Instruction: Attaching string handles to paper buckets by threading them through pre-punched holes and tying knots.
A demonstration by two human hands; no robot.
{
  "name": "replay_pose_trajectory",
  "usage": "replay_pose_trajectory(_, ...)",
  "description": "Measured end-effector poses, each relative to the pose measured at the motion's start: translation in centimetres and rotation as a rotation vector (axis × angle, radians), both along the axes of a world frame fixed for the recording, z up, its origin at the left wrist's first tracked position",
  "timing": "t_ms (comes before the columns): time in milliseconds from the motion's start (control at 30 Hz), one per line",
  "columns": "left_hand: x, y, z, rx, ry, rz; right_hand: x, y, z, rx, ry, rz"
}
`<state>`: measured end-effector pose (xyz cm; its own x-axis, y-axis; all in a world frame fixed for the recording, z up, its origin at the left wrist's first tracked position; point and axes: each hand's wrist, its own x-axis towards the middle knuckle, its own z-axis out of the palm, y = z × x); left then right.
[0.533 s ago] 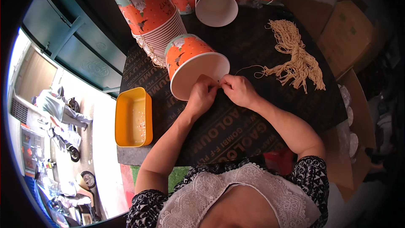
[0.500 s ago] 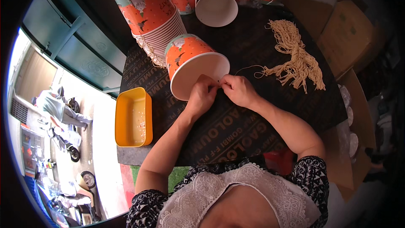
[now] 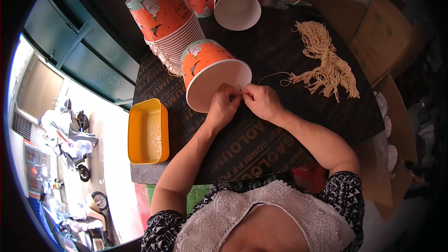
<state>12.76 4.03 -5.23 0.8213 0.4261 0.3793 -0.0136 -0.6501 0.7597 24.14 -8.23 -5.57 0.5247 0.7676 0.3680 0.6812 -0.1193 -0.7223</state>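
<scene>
An orange paper bucket [image 3: 212,81] with a white inside and dark printed figures lies tilted on the table, its open mouth toward me. My left hand [image 3: 224,104] is closed in a pinch at the right part of its rim, fingers partly over the opening. Right beside it, my right hand [image 3: 261,101] pinches too, fingertips almost meeting the left ones. A thin beige string [image 3: 275,73] runs from behind my right hand toward a tied bundle of beige strings [image 3: 322,58]. The tiny thing between my left fingertips is hidden.
A yellow tub [image 3: 148,130] with small pale beads stands at the left edge of the dark table [image 3: 261,149]. Nested orange buckets [image 3: 163,18] lean behind my work, strings hanging on them. Another bucket [image 3: 237,9] and more stacks are at the back. Cardboard boxes [image 3: 382,42] stand right.
Both hands stay pinched at the rim with only slight finger movement. The whole view has shifted a little. Outside at left, a person by the scooters has moved.
</scene>
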Motion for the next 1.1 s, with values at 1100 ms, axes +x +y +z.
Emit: replay_pose_trajectory(1100,0.8,0.5,-0.7,0.041,0.059,0.149,1.3,-1.2,1.1,-0.154,-0.089,0.151)
